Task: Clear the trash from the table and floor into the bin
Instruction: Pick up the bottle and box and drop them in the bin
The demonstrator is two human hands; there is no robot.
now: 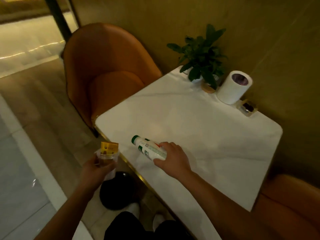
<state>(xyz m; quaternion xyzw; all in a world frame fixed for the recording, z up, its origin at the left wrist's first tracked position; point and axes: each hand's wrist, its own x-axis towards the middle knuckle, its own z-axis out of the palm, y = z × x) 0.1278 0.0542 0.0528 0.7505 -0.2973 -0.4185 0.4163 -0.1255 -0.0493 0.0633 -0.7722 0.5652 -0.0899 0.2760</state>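
Right hand grips one bottle — left hand holds one cup.

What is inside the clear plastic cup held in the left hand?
A yellow packet sticks up out of the clear cup held by the left hand. The fingers cover the cup's lower part, so anything at its bottom cannot be seen.
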